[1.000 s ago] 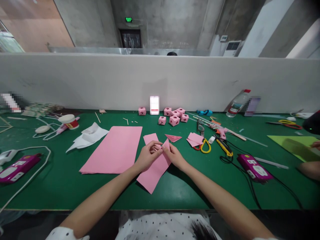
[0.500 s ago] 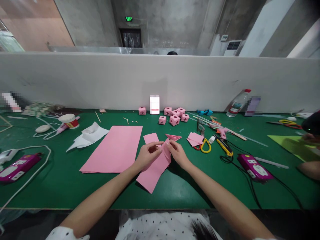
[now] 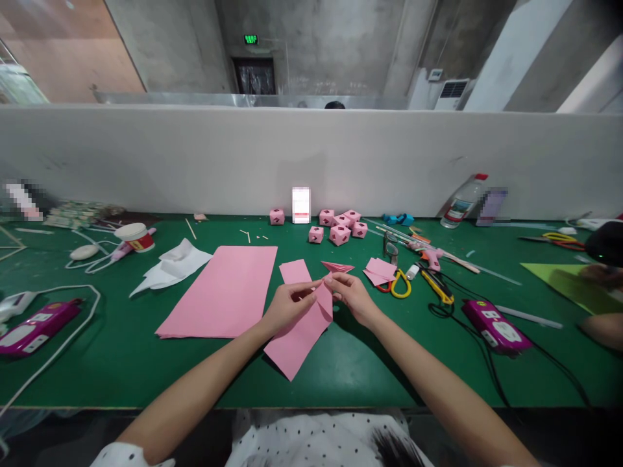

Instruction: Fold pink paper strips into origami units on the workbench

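Note:
My left hand [image 3: 291, 303] and my right hand [image 3: 351, 295] meet at the top of a pink paper strip [image 3: 296, 340], pinching its upper end, where a flap is partly folded over. The strip's lower end slants down toward me. Beyond my fingers lies a folded pink paper piece [image 3: 338, 267], and a small pink sheet [image 3: 294, 270] is just past my left hand. A stack of large pink sheets [image 3: 224, 288] lies to the left. Small pink squares [image 3: 379, 270] rest on yellow-handled scissors [image 3: 401, 284] at the right.
Several pink paper cubes [image 3: 340, 233] sit near the white partition [image 3: 214, 162], by a propped phone [image 3: 301, 205]. A yellow utility knife [image 3: 437, 285], a pink glue gun [image 3: 432, 257] and a purple pack [image 3: 495, 325] lie right. A paper cup [image 3: 135, 237] stands left. Another person's hand [image 3: 601, 275] is at far right.
My right hand's fingers have shifted slightly over the top of the strip, and its wrist has moved a little right. The strip's lower end has dipped slightly toward me.

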Motion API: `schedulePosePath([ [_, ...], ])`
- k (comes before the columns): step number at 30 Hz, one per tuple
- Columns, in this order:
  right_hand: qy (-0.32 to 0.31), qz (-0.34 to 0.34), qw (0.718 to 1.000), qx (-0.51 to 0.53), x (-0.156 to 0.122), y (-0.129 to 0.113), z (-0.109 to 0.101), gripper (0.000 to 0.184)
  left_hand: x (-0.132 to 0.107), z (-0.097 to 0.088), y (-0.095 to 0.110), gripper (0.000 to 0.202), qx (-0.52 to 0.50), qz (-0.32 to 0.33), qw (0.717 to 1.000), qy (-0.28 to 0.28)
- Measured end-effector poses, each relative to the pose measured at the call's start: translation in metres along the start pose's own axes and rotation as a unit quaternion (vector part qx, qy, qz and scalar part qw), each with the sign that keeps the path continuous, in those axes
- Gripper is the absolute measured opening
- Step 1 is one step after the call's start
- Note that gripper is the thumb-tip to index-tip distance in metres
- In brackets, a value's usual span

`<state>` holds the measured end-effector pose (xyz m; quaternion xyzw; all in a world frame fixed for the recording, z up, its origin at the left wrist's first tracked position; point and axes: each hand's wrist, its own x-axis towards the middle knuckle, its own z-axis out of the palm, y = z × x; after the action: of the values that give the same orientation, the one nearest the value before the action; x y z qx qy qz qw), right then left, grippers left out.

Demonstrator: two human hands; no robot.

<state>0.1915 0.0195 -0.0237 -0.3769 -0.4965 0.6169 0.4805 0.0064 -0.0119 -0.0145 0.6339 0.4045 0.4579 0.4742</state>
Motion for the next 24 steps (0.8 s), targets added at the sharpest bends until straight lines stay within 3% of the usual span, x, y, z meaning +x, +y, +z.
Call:
schedulePosePath([
  [12,-0.011,0.047,0.994,0.095,0.0048,0.0006,-0.0032,0.031,-0.0009,-0.0012,0.0014,0.038,-0.002,-0.010,1.000,-0.025],
  [24,0.019,-0.008,1.000,0.011,0.0072,0.0059,0.0028,0.031,0.0004,-0.0003,-0.0005,0.036,0.024,-0.015,1.000,-0.006],
])
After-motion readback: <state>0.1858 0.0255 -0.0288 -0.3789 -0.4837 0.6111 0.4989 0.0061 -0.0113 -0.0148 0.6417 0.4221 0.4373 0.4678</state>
